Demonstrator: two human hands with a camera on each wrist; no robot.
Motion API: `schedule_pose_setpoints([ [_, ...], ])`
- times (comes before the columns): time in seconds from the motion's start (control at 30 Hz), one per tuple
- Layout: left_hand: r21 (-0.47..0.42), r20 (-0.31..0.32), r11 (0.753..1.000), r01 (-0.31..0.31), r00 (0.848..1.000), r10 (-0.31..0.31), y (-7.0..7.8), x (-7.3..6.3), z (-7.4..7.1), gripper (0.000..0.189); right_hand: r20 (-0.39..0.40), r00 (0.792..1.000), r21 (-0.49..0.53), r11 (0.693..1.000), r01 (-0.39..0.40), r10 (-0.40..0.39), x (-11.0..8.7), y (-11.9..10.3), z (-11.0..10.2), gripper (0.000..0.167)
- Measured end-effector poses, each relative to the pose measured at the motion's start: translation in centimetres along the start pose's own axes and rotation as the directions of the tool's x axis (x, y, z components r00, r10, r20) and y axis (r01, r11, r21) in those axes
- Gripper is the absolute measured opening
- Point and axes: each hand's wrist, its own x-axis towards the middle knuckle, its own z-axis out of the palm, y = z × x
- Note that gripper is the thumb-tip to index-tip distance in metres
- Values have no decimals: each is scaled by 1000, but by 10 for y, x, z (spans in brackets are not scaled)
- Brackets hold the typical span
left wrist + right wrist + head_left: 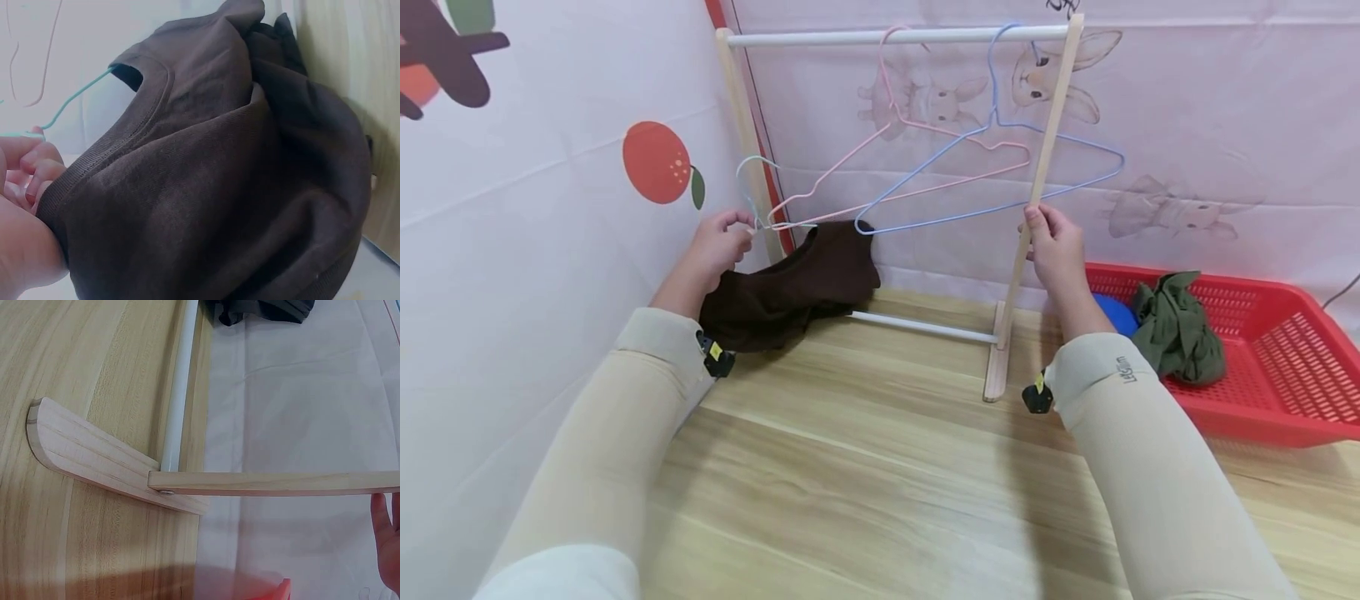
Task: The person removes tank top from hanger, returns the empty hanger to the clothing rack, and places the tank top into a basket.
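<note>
My left hand [718, 246] pinches a mint-green hanger [78, 94] just below its hook. A dark brown shirt [790, 283] hangs from that hanger, its neckline round the hanger's arm; in the left wrist view the cloth fills most of the picture. The hook stands beside the left post of a wooden garment rack, below the white top rail [850, 38]. With thumb and fingers, my right hand [1058, 250] holds the rack's right post [1051, 125] around mid-height. A pink hanger [850, 156] and a blue hanger [940, 220] hang bare on the rail.
A red plastic basket [1247, 417] stands right of the rack, holding a dark green cloth [1180, 333] and a blue item [1116, 315]. The rack's lower bar [925, 326] and foot [996, 371] sit on the wooden table. Printed cloth walls close off the left and back.
</note>
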Motion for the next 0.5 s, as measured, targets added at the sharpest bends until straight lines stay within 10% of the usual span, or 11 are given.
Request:
schedule_pose_setpoints([
  [0.5,-101,159,991,-85,982,100,5,-30,14,10,9,1000,3,1000,-17,17,0,0,-1,50],
])
